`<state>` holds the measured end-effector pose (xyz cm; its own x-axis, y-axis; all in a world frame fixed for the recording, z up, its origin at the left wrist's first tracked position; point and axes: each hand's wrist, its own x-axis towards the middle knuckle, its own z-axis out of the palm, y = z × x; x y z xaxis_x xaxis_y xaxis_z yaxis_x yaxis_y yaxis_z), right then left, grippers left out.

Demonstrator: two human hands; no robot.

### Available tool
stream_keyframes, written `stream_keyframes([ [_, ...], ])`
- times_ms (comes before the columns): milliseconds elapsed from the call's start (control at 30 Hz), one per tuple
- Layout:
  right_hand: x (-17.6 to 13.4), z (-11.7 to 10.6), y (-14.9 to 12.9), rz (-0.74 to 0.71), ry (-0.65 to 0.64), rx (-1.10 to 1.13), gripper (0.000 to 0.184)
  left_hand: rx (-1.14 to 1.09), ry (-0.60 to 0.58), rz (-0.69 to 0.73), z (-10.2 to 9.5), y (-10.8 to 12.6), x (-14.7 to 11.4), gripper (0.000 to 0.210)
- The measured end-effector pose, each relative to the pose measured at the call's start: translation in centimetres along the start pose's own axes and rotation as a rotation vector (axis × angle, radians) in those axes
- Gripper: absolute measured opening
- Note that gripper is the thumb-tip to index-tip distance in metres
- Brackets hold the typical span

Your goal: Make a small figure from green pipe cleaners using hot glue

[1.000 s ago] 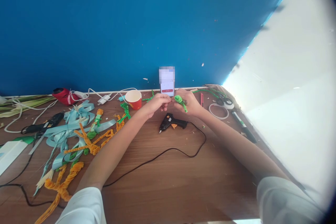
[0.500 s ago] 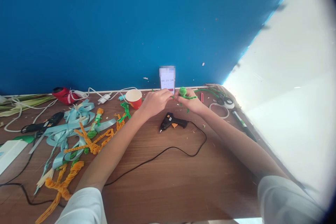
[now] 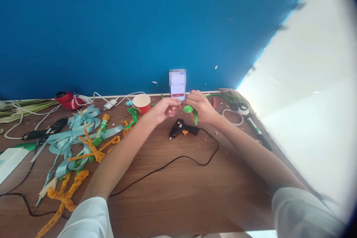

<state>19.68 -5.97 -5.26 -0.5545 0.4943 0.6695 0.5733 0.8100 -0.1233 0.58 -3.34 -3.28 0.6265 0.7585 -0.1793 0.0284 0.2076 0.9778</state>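
Note:
My right hand [image 3: 199, 106] is closed around a green fuzzy pipe-cleaner piece. The piece's coiled round end [image 3: 188, 109] faces me below my fingers, and a green strand [image 3: 195, 117] hangs down beside it. My left hand [image 3: 167, 109] meets the right one at the fingertips, thumb and forefinger pinched together. What sits in that pinch is too small to make out. Just behind the hands a phone [image 3: 177, 81] showing a timer leans against the blue wall. Below them a black hot glue gun [image 3: 182, 129] lies on its side, nozzle toward the lower left.
A red paper cup [image 3: 142, 105] stands left of my hands. Light blue ribbon [image 3: 67, 134], orange pipe-cleaner pieces [image 3: 67, 197] and a second glue gun [image 3: 50, 130] crowd the left side. The near glue gun's black cord [image 3: 167, 165] crosses the table. Scissors [image 3: 237, 106] lie at the right.
The green piece has turned: its coil now points down toward me and its strand hangs. My right hand has rolled over it, knuckles up; my left hand has turned, showing its curled fingers.

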Motion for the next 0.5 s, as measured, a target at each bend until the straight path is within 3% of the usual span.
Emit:
stream_keyframes([
  [67, 0.09, -0.13, -0.16, 0.017, 0.028, -0.002, 0.007, -0.039, -0.046, 0.002, -0.03, 0.03, -0.07, 0.019],
  [133, 0.22, -0.21, -0.30, 0.081, 0.069, 0.083, 0.008, 0.076, -0.017, 0.094, 0.12, -0.05, -0.14, 0.021],
  [333, 0.41, -0.19, -0.09, 0.510, 0.096, 0.526, 0.021, 0.785, 0.267, 0.655, 0.14, -0.30, -0.23, 0.015],
  [400, 0.43, -0.16, 0.02, 0.575, 0.090, 0.645, 0.022, 1.009, 0.288, 0.757, -0.13, -0.37, -0.35, 0.016],
  [500, 0.52, -0.05, -0.05, 0.609, 0.067, 0.720, 0.021, 1.256, 0.293, 0.796, -0.33, -0.61, -0.61, 0.023],
])
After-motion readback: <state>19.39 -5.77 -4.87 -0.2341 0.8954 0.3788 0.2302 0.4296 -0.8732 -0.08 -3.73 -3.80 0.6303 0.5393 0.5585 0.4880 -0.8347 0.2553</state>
